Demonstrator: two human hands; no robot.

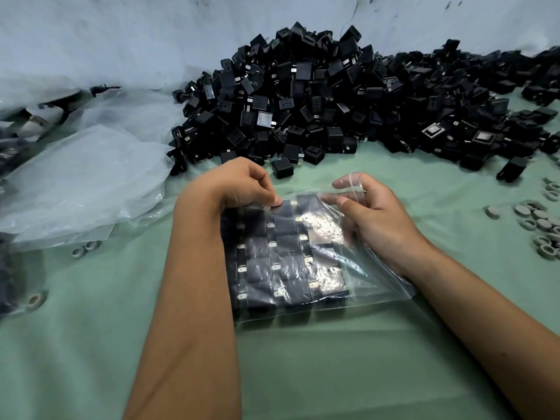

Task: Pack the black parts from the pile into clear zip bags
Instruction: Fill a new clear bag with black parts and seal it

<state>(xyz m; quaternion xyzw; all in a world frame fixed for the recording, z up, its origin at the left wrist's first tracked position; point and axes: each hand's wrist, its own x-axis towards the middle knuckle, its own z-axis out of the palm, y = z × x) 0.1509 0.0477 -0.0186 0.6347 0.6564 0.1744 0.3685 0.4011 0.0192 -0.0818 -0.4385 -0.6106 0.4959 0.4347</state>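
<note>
While a large pile of black parts (333, 95) is left unpacked at the back of the green table (303, 359), one clear zip bag (306, 256) lying flat near the front is seen filled with rows of parts, so that bag is judged nearly complete and most of the task outstanding. The bag's mouth edge is pinched at its near-left corner between the curled thumb and fingers of the left hand (242, 183), and its far flap is lifted, gripped by the right hand (363, 204).
</note>
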